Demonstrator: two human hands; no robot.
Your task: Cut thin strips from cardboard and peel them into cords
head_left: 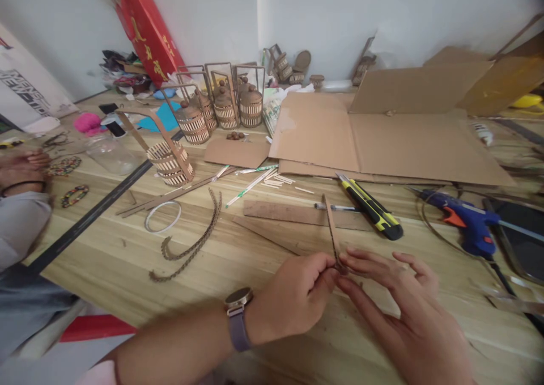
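Note:
A narrow brown cardboard strip (331, 226) stands up from between my two hands, at the lower middle of the view. My left hand (297, 291), with a watch on its wrist, pinches the strip's lower end. At that same end the thumb and fingertips of my right hand (403, 311) close in from the right, its other fingers spread. Behind the strip lie a wider cardboard strip (284, 211) and a pen (340, 207). A yellow and black utility knife (369, 206) rests just beyond my right hand.
A blue glue gun (471, 223) lies at the right, near large cardboard sheets (395, 141). Small lidded baskets (225, 107) stand at the back; one open basket (170, 161) is nearer. Corrugated strips (199, 240) and a white ring (162, 217) lie left. Another person's hands (25, 166) rest far left.

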